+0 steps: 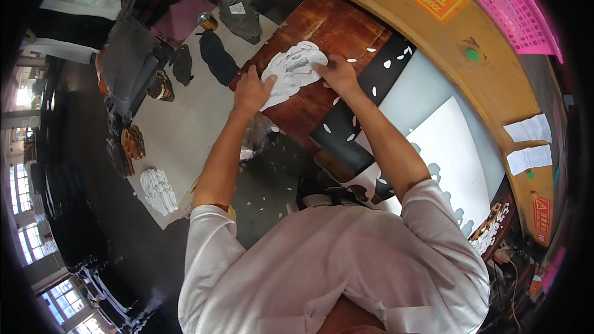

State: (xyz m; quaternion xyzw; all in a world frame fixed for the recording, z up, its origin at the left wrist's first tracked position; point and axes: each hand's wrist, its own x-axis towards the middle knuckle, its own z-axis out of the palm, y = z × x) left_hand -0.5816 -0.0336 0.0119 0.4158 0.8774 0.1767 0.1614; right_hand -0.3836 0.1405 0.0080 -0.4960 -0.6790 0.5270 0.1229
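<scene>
Both hands on the white pile (292, 74). Left hand (250, 93): half open, thumb on the pile, fingers along its left side, gripping there. Right hand (340, 77): narrower, thumb and forefinger gripping the right side. Pile is over roughly the middle of the brown board (322, 21); can't tell if it's resting or lifted.

Hidden: pile underside, right fingertips. Right forearm covers part of the dark strip (354, 142). Pink basket (504, 3) cut off by the view's rim. Clear plastic (260, 131) by the left forearm is hard to make out.

Edges: board's left edge meets the pale table (185, 130), right edge meets the strip, white ovals on it. Bare wood runs from pile to far edge. White stack (159, 190) at table's near corner.
</scene>
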